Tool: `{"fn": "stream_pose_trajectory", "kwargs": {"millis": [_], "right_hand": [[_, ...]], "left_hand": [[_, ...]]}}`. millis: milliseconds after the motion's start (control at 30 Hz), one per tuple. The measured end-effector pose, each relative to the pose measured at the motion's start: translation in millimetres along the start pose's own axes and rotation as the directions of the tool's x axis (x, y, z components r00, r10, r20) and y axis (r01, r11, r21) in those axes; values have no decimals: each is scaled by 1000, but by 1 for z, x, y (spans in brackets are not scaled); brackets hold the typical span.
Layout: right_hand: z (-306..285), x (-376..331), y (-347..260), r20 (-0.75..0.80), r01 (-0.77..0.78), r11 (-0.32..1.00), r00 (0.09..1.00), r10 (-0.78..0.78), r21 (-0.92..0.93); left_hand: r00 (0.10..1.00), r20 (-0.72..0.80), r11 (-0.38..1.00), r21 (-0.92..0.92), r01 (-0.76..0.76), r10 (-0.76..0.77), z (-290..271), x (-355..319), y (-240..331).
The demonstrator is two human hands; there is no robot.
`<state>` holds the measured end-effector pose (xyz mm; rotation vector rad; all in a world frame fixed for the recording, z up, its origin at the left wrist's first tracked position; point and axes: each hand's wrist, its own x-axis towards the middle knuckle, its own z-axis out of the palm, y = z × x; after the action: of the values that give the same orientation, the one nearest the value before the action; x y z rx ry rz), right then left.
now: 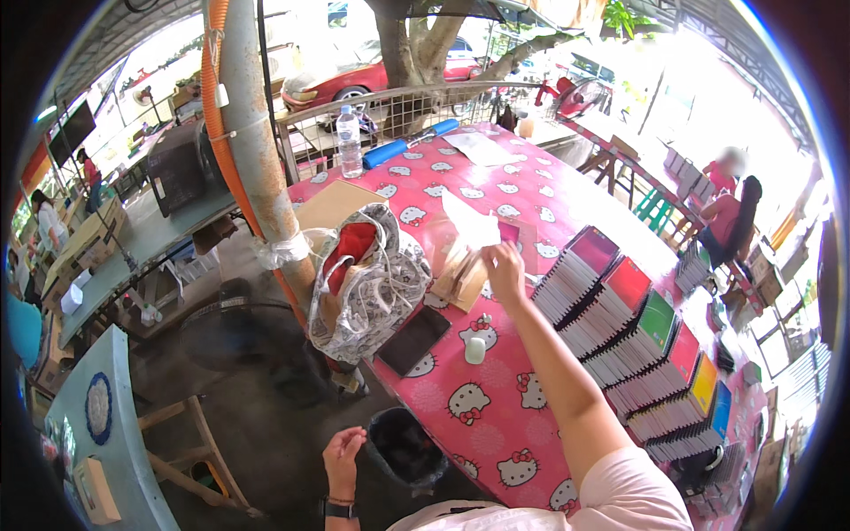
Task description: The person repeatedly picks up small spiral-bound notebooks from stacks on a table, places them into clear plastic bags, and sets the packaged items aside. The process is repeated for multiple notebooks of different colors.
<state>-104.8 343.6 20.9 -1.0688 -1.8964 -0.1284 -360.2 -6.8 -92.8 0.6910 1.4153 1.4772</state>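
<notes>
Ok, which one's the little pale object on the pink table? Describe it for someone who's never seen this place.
Find the pink table printed with white cat faces, then the patterned drawstring bag at its left edge. By the bag lies a dark phone; just right of it sits the pale object. Unlike the flat, rectangular phone, it is small, rounded and whitish green.

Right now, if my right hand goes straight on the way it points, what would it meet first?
Your right hand would probably meet the white paper first, though depth is unclear and they may touch.
</notes>
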Motion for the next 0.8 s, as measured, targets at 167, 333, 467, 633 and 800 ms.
{"fn": "stream_pose_trajectory", "kwargs": {"millis": [167, 333, 467, 633, 800], "right_hand": [[-74, -91, -72, 541, 55, 901, 783, -307, 431], [-116, -141, -66, 549, -105, 937, 829, -103, 334], [-147, -162, -52, 715, -730, 570, 621, 322, 378], [-188, -193, -43, 570, -817, 487, 569, 593, 308], [-313, -234, -20, 21, -828, 326, 376, 926, 456]], "left_hand": [[868, 488, 787, -499, 364, -92, 87, 51, 22], [742, 663, 755, -438, 487, -94, 185, 114, 4], [828, 523, 864, -301, 403, -204, 219, 126, 8], [855, 475, 962, -59, 267, -208, 227, 149, -19], [853, 478, 977, -61, -205, 209, 256, 172, 91]]}}
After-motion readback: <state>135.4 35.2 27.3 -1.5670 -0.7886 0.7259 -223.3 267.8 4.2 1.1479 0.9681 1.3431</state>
